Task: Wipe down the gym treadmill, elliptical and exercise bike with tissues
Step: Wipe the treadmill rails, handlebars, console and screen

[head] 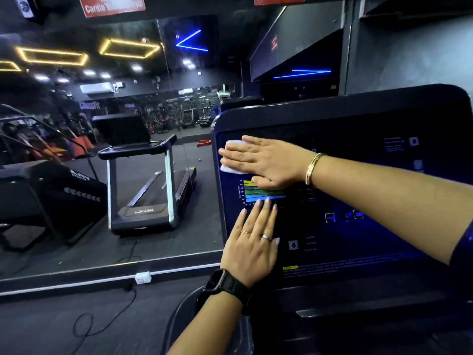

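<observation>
Black strap, one watch (225, 284): it sits on the person's left wrist, nearest the viewer. The left hand (252, 242) lies flat on the lower left of the treadmill console (358, 175), its fingers straight and close together, holding nothing; two rings (266, 237) are counted on it. Its fingertips end at the lower edge of one coloured chart (258, 192) printed on the panel. Above the chart, the right hand (271, 162) reaches across from the right, a gold bangle (313, 167) at the wrist. Its fingers are straight and slightly spread, pressing one white tissue (234, 146) flat against the upper left of the console; the tissue shows above and below the fingers. On the floor to the left, one black cable (102, 326) runs up to one white socket (142, 278) at the foot of a wall mirror (76, 247). One other treadmill (151, 185) is reflected in the mirror. Farther up are two complete yellow light frames (52, 56) and two blue angled strips (192, 43).
</observation>
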